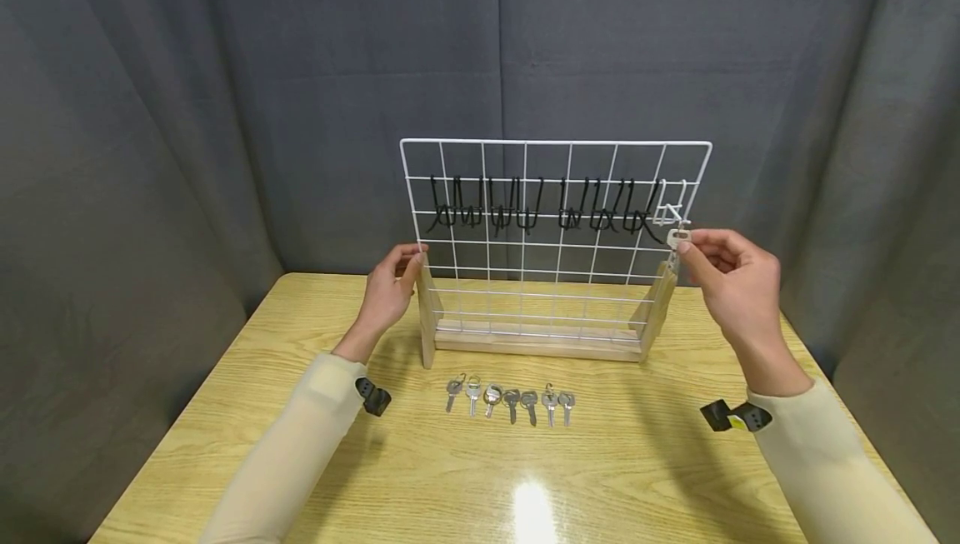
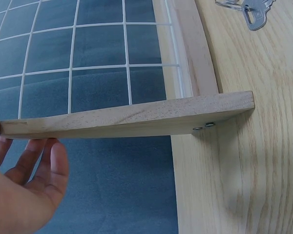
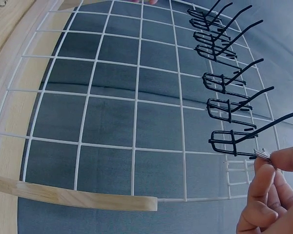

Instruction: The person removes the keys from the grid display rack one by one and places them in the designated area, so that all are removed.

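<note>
My right hand (image 1: 738, 294) pinches a silver key (image 1: 678, 237) between thumb and fingertips. It holds the key right at a white hook (image 1: 670, 209) near the right end of a white wire grid rack (image 1: 555, 142). In the right wrist view the key (image 3: 261, 155) shows edge-on, close by the last black hook (image 3: 234, 142). At the rack's other end, my left hand (image 1: 386, 298) grips the top of the left wooden side post (image 1: 427, 311), as the left wrist view also shows, with curled fingers (image 2: 58, 161) against the wood.
Several black hooks (image 1: 572, 217) hang in a row along the grid. In front of the rack, several silver keys (image 1: 512, 398), some with rings, lie in a row on the wooden table (image 1: 420, 469). Grey curtains (image 1: 337, 52) stand behind and at both sides.
</note>
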The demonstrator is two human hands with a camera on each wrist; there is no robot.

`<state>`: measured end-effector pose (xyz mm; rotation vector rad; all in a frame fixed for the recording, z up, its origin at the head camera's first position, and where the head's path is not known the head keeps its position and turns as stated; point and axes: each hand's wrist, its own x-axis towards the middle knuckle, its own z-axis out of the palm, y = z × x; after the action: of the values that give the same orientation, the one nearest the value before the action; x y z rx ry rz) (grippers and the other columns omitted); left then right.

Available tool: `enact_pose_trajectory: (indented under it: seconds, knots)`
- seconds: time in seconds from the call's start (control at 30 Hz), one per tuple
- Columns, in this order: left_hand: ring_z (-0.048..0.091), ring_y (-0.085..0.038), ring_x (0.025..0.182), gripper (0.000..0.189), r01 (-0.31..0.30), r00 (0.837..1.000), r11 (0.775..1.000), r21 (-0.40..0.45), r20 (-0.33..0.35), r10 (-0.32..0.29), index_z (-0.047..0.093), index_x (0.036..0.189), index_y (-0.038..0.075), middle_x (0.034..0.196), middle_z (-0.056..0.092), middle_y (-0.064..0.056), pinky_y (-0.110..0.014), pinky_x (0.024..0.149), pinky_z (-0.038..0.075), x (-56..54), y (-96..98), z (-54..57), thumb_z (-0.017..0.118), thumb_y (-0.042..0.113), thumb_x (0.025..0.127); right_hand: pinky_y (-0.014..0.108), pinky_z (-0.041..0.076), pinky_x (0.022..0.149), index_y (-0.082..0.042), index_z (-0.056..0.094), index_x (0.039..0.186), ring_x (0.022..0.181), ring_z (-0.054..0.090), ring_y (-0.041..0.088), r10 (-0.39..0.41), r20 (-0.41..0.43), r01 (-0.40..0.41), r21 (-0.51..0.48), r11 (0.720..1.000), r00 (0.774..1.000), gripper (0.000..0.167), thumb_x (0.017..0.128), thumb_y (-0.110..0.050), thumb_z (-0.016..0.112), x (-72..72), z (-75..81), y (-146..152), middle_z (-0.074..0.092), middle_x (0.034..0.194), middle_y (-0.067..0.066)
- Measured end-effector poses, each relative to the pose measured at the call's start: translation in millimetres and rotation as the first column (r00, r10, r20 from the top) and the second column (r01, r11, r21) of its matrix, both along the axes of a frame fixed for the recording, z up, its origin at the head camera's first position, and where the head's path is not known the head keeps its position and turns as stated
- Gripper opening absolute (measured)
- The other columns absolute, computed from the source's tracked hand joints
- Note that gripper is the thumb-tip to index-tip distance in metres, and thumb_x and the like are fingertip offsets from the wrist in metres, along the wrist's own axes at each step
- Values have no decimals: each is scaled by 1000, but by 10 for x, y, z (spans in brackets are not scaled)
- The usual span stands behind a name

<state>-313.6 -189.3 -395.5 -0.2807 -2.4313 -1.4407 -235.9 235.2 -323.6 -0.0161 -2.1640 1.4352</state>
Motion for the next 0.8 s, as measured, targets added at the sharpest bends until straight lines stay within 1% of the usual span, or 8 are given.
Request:
enact_pose_trajectory:
  seconds: [0.2,0.47,0.7,0.8]
  knots:
    - [63,-28,112,38,3,1000,1000,-5,2,-3,59,134,15,127,64,-13,-31,76,54,-3,-5,-12,46,38,107,13,51,60,-8,71,107,67,62,3,5,-51,-7,-34,999,999,23,91,-24,75,36,11,11,67,81,-18]
    - [63,-29,111,38,5,1000,1000,0,-19,-5,60,133,12,127,64,-14,-27,73,51,-2,-6,2,46,36,107,16,46,55,-9,71,107,62,59,6,11,-56,-12,-24,1000,998,22,91,-23,75,93,36,8,66,80,-16]
    - [62,-28,111,37,7,1000,1000,-6,-17,-7,60,133,13,126,64,-13,-28,74,52,-6,-1,0,46,35,107,17,46,57,-9,70,111,61,58,5,41,-8,-41,-6,999,999,25,92,-26,73,110,0,-6,66,81,-19]
    - [63,-28,111,37,5,1000,1000,-9,-19,-5,60,133,12,126,65,-14,-28,74,52,-1,0,0,47,35,107,17,46,56,-7,69,113,61,58,4,65,-7,-65,-12,998,998,26,92,-24,73,106,-32,-12,67,80,-20]
